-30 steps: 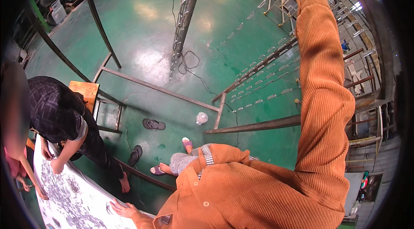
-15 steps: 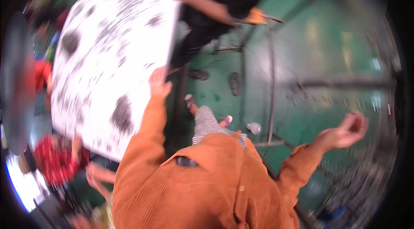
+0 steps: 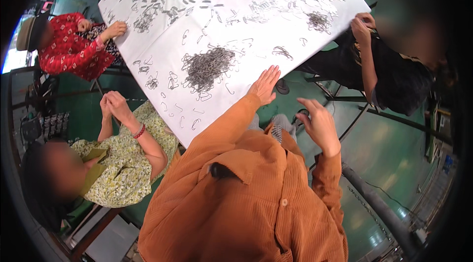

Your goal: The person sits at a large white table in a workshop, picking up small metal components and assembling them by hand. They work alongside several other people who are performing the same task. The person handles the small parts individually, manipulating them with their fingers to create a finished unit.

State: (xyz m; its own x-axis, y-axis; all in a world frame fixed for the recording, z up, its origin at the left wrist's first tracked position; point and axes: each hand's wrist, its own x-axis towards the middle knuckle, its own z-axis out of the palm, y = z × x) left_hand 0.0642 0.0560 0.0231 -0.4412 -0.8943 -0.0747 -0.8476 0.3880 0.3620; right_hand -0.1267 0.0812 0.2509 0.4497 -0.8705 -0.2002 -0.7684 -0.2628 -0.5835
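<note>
Resting flat with the fingers straight and released, my left hand (image 3: 265, 86) presses palm down on the near edge of the white counter (image 3: 155, 50), gripping nothing. My right hand (image 3: 319, 126) hangs in the air beside that edge, clear of the surface; its fingers are loosely bent, thumb and forefinger well apart, and I see nothing between them.

Just beyond my left fingertips lies a small bunch of metal pieces (image 3: 282, 53), thin and dark. To the left of that hand sits a dense dark heap (image 3: 209, 68) of bent wire-like pieces, with loose ones strewn around it. Another, smaller heap (image 3: 319, 22) lies toward the right edge, and many more pieces cover the far part, some spread flat, some bunched together.

Farther out, a person in black (image 3: 401, 77) is on my right, both hands together at the counter's edge; whether they hold anything I cannot tell. On my left, a person in a floral top (image 3: 123, 175) has both hands raised close together, a red bracelet (image 3: 140, 131) on one wrist. Beyond, a person in a red patterned top (image 3: 69, 52) rests one hand at the edge. Green floor (image 3: 382, 168) shows below.
</note>
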